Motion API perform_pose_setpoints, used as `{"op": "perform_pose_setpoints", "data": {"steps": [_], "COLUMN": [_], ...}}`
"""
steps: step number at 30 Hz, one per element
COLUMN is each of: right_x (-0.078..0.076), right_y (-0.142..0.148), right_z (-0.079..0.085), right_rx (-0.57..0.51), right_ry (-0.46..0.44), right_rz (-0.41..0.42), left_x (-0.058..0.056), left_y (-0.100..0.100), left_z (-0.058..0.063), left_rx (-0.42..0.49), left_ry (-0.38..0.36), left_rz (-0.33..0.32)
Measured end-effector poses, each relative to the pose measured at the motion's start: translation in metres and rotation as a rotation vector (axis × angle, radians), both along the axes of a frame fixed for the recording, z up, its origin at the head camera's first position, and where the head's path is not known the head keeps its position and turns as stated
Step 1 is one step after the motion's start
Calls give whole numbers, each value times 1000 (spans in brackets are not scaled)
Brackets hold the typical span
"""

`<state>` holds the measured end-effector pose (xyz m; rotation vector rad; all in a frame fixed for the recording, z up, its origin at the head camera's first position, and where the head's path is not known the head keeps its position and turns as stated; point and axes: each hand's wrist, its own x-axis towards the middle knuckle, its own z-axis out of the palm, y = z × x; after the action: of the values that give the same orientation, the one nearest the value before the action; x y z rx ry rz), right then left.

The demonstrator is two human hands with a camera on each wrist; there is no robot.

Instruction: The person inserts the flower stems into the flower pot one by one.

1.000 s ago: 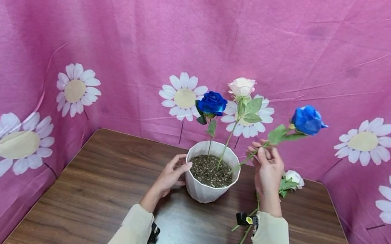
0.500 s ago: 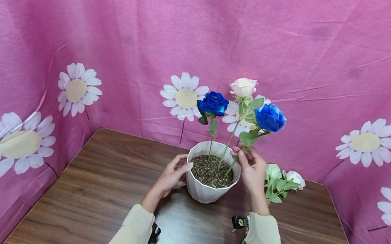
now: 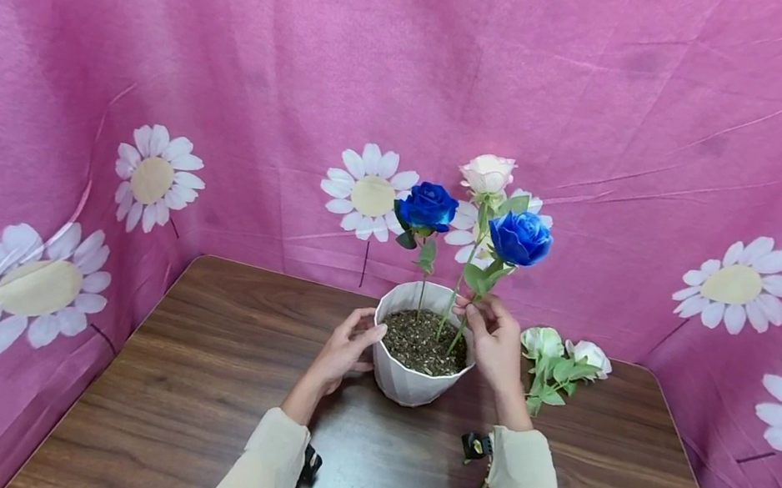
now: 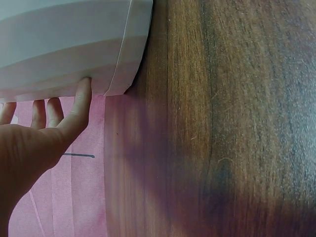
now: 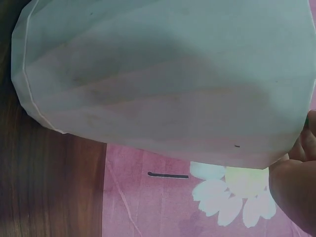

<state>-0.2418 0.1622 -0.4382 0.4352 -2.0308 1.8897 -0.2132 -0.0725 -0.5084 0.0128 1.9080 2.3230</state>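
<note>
A white faceted flowerpot (image 3: 415, 387) filled with dark soil (image 3: 418, 341) stands on the table. My left hand (image 3: 338, 354) holds its left side, thumb at the rim; in the left wrist view several fingertips press the pot's wall. With thumb and fingers, my right hand (image 3: 497, 344) pinches the green stem of a blue rose (image 3: 521, 238) above the pot's right rim. That stem's lower end meets the soil. Upright in the soil are another blue rose (image 3: 427, 207) at the left and a pale pink rose (image 3: 488, 174) behind. The right wrist view shows mostly pot wall.
White roses (image 3: 588, 358) with green leaves lie on the wooden table (image 3: 186, 399) to the right, their stems partly hidden by my right forearm. A pink cloth (image 3: 298, 53) printed with daisies hangs along the back and sides.
My right hand has moved left and slightly down with its blue rose, which went from leaning right to nearly upright, its stem at the soil. My left hand stays on the pot.
</note>
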Motion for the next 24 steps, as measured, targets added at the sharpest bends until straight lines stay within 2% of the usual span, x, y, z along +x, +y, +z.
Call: {"op": "perform_pose_setpoints", "data": {"steps": [6, 11, 18, 24], "right_x": [-1, -2, -2, -2], "right_y": [2, 1, -2, -1], "right_z": [-3, -3, -5, -5], "right_rx": [92, 174, 417, 490], "right_ry": [19, 23, 42, 90], "right_rz": [-3, -60, -166, -165], "left_x": [0, 0, 0, 0], "left_y": [0, 0, 0, 0], "left_z": [-1, 0, 1, 1], "left_rx": [3, 6, 5, 5], "left_ry": [6, 4, 5, 0], "left_rz": [1, 1, 4, 5]}}
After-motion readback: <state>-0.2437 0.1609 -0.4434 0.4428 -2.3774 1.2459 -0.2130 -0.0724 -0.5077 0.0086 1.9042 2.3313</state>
